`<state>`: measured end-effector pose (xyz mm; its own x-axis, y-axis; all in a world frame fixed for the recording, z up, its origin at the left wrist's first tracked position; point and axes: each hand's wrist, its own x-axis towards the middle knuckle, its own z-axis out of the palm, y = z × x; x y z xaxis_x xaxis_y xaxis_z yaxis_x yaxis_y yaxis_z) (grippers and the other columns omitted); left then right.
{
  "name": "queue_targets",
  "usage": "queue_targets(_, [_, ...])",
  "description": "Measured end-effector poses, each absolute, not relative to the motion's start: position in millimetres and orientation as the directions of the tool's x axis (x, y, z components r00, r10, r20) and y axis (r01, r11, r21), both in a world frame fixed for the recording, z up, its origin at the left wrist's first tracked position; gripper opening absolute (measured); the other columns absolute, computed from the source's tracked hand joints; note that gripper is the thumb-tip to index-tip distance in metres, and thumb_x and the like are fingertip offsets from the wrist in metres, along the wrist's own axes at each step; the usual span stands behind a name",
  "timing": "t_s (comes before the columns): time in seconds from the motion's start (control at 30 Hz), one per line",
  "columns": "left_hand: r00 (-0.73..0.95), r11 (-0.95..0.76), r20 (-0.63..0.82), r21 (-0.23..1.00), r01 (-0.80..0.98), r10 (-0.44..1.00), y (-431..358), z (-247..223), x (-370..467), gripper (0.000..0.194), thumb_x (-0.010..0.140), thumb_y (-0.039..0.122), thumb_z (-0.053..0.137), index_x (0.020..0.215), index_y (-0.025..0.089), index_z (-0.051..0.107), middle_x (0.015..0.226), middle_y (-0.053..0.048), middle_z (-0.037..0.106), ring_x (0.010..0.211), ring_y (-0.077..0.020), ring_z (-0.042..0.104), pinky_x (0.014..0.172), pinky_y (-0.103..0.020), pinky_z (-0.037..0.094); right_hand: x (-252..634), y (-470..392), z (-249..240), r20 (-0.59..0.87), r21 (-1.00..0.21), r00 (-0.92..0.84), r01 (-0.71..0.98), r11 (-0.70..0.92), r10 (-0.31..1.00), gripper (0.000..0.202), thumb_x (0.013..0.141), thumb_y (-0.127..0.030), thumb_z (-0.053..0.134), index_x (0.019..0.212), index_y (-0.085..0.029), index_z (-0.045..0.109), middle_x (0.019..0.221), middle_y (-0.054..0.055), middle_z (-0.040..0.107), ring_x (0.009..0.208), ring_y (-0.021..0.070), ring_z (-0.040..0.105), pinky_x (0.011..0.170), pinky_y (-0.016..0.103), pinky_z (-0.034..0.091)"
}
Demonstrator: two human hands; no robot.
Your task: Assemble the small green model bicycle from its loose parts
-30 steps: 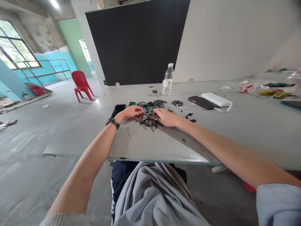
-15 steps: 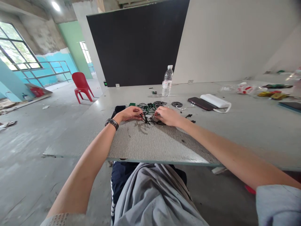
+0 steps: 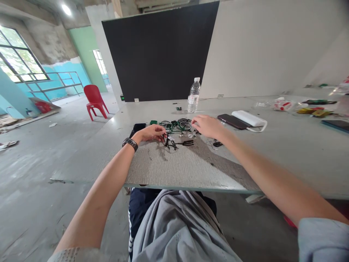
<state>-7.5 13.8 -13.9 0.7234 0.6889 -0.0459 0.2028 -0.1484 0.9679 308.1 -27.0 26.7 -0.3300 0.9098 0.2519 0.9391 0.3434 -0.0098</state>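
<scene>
Left hand (image 3: 151, 132) pinches my small black frame part (image 3: 169, 141); right hand (image 3: 207, 125) hovers open near the spoked wheels (image 3: 175, 124).

Two hands showing: left hand (image 3: 151, 132), right hand (image 3: 207, 126). One water bottle (image 3: 193, 95) standing. Two phones lying: one (image 3: 137, 128) left, one (image 3: 232, 121) right. One white power bank (image 3: 248, 118). One red chair (image 3: 94, 100). One wristwatch (image 3: 130, 143).

Water bottle (image 3: 193, 95), phone (image 3: 232, 121), red chair (image 3: 94, 100) nearby.
</scene>
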Motion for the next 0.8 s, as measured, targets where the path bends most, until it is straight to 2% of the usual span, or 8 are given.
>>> queue_targets(0.13, [0.723, -0.147, -0.063, 0.964, 0.223, 0.688, 12.9, -12.1, -8.3, 0.049, 0.084, 0.060, 0.080, 0.093, 0.014, 0.067, 0.095, -0.010, 0.073, 0.087, -0.0191, 0.075, 0.078, -0.031, 0.057, 329.0, -21.8, 32.8, 0.262, 0.047, -0.235, 0.972, 0.231, 0.936, 0.033, 0.105, -0.034, 0.039, 0.110, -0.021, 0.069, 0.123, 0.016, 0.071, 0.106, 0.0331, 0.066, 0.088, 0.049, 0.050])
queue_targets(0.33, [0.703, -0.095, -0.057, 0.980, 0.175, 0.709, 10.3, -13.2, -8.5, 0.053, 0.078, 0.061, 0.084, 0.093, 0.014, 0.065, 0.095, -0.011, 0.073, 0.090, -0.0214, 0.076, 0.084, -0.034, 0.058, 336.6, -10.1, 14.3, -0.036, 0.067, -0.128, 0.989, 0.130, 0.991, 0.043, 0.104, -0.045, 0.047, 0.136, -0.019, 0.061, 0.123, 0.022, 0.072, 0.103, 0.0371, 0.071, 0.079, 0.046, 0.054])
queue_targets(0.43, [0.707, -0.079, -0.046, 0.987, 0.143, 0.706, 10.6, -14.0, -8.2, 0.052, 0.078, 0.058, 0.086, 0.092, 0.013, 0.065, 0.096, -0.011, 0.073, 0.090, -0.0209, 0.076, 0.088, -0.036, 0.058, 331.6, -8.6, 3.0, -0.114, 0.074, -0.144, 0.985, 0.153, 0.983, 0.044, 0.105, -0.043, 0.045, 0.136, -0.016, 0.061, 0.123, 0.026, 0.072, 0.102, 0.0377, 0.073, 0.078, 0.046, 0.055])
queue_targets(0.53, [0.721, -0.071, -0.048, 0.988, 0.134, 0.691, 12.3, -14.4, -8.6, 0.049, 0.081, 0.055, 0.085, 0.097, 0.013, 0.066, 0.100, -0.011, 0.073, 0.091, -0.0207, 0.076, 0.089, -0.036, 0.058, 325.2, -8.5, -6.5, -0.109, 0.071, -0.228, 0.969, 0.236, 0.968, 0.040, 0.105, -0.034, 0.042, 0.131, -0.012, 0.063, 0.123, 0.027, 0.071, 0.111, 0.0390, 0.070, 0.082, 0.047, 0.055])
queue_targets(0.7, [0.709, -0.039, -0.073, 0.989, 0.140, 0.701, 13.7, -14.4, -8.6, 0.048, 0.083, 0.051, 0.085, 0.105, 0.013, 0.067, 0.101, -0.012, 0.073, 0.091, -0.0198, 0.076, 0.090, -0.037, 0.058, 319.8, -7.6, -15.3, -0.034, 0.039, -0.349, 0.936, 0.350, 0.937, 0.037, 0.103, -0.032, 0.040, 0.122, -0.018, 0.069, 0.121, 0.023, 0.072, 0.120, 0.0382, 0.066, 0.092, 0.050, 0.056])
queue_targets(0.8, [0.705, -0.034, -0.075, 0.990, 0.139, 0.706, 13.1, -13.5, -7.5, 0.045, 0.084, 0.048, 0.085, 0.106, 0.013, 0.067, 0.100, -0.012, 0.074, 0.090, -0.0202, 0.076, 0.091, -0.038, 0.057, 318.0, -8.1, -16.6, -0.023, -0.003, -0.364, 0.931, 0.364, 0.931, 0.039, 0.102, -0.030, 0.040, 0.124, -0.017, 0.069, 0.126, 0.024, 0.071, 0.126, 0.0401, 0.063, 0.098, 0.053, 0.054])
